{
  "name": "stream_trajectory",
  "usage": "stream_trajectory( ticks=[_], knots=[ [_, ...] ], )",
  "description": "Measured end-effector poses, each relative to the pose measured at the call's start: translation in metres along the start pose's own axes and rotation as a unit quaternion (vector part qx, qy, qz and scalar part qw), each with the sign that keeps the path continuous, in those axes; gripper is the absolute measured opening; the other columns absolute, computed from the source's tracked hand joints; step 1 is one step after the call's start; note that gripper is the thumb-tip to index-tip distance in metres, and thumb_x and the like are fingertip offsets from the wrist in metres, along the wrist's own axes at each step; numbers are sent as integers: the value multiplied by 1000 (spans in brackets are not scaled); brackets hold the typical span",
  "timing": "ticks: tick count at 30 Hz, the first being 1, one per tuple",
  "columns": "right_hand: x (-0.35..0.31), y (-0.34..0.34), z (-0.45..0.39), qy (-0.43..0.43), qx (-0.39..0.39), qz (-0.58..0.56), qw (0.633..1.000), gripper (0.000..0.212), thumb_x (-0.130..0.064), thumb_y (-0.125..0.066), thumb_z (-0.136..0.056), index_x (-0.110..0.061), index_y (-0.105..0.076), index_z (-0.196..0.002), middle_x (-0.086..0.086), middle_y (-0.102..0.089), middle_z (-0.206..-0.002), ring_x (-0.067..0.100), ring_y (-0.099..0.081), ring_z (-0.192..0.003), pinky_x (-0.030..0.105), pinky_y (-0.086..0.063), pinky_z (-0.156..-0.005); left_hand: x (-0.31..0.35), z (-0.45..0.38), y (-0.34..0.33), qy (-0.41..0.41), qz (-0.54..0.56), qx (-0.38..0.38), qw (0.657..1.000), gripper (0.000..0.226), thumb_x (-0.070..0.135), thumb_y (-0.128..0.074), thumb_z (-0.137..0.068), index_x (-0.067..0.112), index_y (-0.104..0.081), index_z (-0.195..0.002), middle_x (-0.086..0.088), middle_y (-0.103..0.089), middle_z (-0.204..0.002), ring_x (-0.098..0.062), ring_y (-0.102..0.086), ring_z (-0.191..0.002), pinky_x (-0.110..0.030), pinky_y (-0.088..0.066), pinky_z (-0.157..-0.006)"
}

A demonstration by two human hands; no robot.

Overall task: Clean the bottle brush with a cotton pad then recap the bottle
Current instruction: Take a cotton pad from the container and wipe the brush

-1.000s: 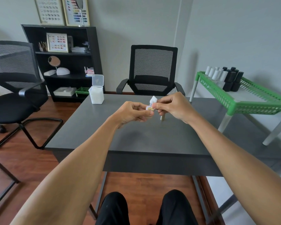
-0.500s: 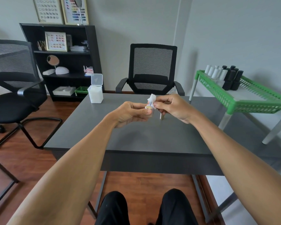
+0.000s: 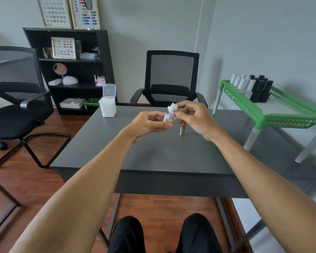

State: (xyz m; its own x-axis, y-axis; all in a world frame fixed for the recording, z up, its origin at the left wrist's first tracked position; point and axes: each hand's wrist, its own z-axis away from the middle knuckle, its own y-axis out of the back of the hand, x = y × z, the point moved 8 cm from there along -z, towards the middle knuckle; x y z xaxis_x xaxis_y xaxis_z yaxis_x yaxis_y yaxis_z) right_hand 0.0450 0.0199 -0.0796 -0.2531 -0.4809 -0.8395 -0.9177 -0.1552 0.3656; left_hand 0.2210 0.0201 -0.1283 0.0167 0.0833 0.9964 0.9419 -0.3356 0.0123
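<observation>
My left hand (image 3: 150, 125) pinches a small pale bottle (image 3: 168, 119) with a gold mark, holding it above the grey table (image 3: 153, 154). My right hand (image 3: 195, 119) is just right of it, thumb and forefinger closed on a white cotton pad (image 3: 172, 107). The pad sits right over the bottle's neck and touches it. A pale gold cap (image 3: 182, 131) sticks down from under my right hand's lower fingers. The brush itself is hidden by the pad and fingers.
A white box of cotton pads (image 3: 108, 106) with its lid up stands at the table's far left. A black chair (image 3: 171, 77) faces me across the table. A green rack (image 3: 274, 114) with white and black bottles is to the right.
My right hand has lifted the cotton pad slightly, and more of the bottle shows between my fingers. Both hands stay close together over the table.
</observation>
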Motion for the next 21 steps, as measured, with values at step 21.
stream_trajectory(
  ticks=[21],
  knots=[
    [-3,-10,4,-40,-187,3,982,32,-13,-77,-100,-40,-82,-114,6,-81,-108,40,-72,-103,48,-60,-101,-11,9,-5,94,36,-73,992,27,13,-83,-80,14,-87,-106,-8,-81,-107,-21,-78,-97,-34,-64,-89]
  ],
)
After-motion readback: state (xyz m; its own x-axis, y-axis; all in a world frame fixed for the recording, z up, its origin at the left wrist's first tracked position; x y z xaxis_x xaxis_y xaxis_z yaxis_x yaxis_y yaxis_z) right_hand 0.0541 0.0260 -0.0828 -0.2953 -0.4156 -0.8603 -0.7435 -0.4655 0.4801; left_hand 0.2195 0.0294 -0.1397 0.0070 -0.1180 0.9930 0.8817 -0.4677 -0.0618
